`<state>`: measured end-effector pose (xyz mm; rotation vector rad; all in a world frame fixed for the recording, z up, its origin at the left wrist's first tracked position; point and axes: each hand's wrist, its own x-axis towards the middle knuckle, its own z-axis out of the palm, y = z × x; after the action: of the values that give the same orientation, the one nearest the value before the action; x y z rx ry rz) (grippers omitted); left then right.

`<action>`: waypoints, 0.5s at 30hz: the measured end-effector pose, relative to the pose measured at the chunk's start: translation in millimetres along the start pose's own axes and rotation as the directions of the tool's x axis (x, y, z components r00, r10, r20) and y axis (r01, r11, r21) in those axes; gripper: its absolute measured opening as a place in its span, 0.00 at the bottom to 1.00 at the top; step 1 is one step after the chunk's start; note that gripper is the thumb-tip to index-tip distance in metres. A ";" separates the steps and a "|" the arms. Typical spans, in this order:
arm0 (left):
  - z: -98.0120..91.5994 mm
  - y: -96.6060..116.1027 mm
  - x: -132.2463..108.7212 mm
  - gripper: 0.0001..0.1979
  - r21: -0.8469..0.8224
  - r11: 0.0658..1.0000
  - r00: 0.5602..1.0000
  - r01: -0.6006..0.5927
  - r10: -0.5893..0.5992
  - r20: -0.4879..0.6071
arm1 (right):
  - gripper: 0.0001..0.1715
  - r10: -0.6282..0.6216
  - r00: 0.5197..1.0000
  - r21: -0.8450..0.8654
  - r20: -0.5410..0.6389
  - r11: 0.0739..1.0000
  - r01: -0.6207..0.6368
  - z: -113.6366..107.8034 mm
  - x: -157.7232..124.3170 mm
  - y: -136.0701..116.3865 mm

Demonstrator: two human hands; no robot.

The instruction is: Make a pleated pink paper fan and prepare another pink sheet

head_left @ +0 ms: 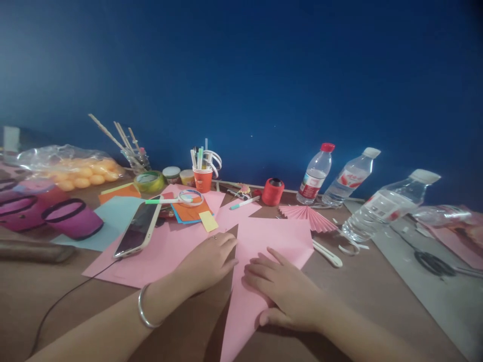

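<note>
Lays the right hand [287, 291] on a long pink paper [277, 234], with fingers spread wide and thumb out to the side. Has this paper on the brown table [188, 334], with a wide end at the far side and a pointy end near the bottom of the view. Puts the left hand [211, 259] at the left edge of the paper, with fingers close together, a bit bent, and thumb a little apart. Cannot tell touching from almost touching there. Wears a silver bangle [141, 306] on the left wrist and a small ring [215, 237] on a left finger. Has another pink sheet [169, 249] lying flat to the left, with a phone [138, 230] partly on it. Has a stack of orange and blue papers [199, 205] and a yellow slip [209, 221] farther back, in front of a red cup [203, 179] full of pens [194, 158]. Has a pink folded fan [308, 217] by the far right corner of the long paper, and a white tool [327, 252] at its right edge. Sees three water bottles [387, 208] off to the right, one with a red cap [328, 147] and two with white caps [372, 152]. Sees a blue wall [241, 75] at the very back
</note>
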<state>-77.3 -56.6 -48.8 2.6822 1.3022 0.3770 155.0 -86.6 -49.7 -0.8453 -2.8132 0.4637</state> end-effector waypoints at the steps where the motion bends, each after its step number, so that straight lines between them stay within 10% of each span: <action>1: 0.0 0.7 -0.3 0.12 0.013 1.000 1.000 0.008 -0.008 -0.004 | 0.42 -0.001 1.000 0.000 -0.003 1.000 0.001 0.6 -0.4 0.4; 15: 4.3 -2.5 -1.0 0.30 0.075 0.991 0.987 -0.113 0.103 0.128 | 0.42 -0.098 0.995 -0.130 -0.016 0.987 0.096 3.3 -2.6 1.8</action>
<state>-78.6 -55.9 -53.6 2.8010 1.1660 0.1693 157.3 -87.4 -53.6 -0.7272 -2.8729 0.2580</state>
